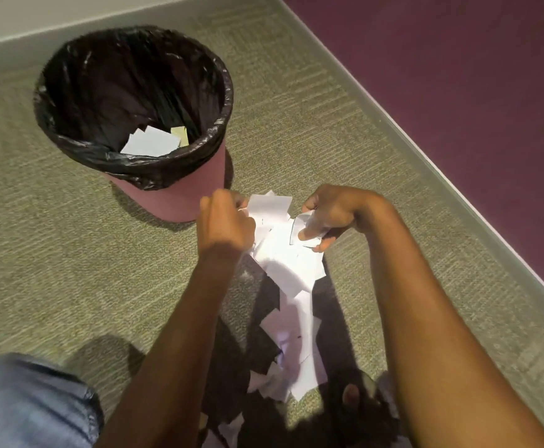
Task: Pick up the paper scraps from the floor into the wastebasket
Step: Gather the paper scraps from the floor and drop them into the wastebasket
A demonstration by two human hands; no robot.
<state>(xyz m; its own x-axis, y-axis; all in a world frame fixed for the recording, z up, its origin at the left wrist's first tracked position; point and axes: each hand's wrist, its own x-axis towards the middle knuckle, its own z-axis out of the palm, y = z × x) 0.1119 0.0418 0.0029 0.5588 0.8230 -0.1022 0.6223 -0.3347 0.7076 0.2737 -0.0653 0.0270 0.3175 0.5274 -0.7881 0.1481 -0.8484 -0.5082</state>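
Observation:
A pink wastebasket (180, 195) lined with a black bag stands on the carpet at upper left, with a few white and yellow scraps (152, 142) lying in its bottom. A pile of white paper scraps (291, 318) runs along the floor from the middle of the view down to the bottom edge. My left hand (223, 224) is closed at the pile's left top edge, pinching white paper. My right hand (332, 215) grips a scrap with drawn lines at the pile's right top edge. Both hands sit just right of the basket.
Grey-green carpet (54, 253) covers the floor. A purple wall with a pale baseboard (425, 163) runs diagonally on the right, and a white wall stands behind the basket. My jeans-covered knee (28, 405) fills the lower left. A bare foot (357, 396) rests among the lower scraps.

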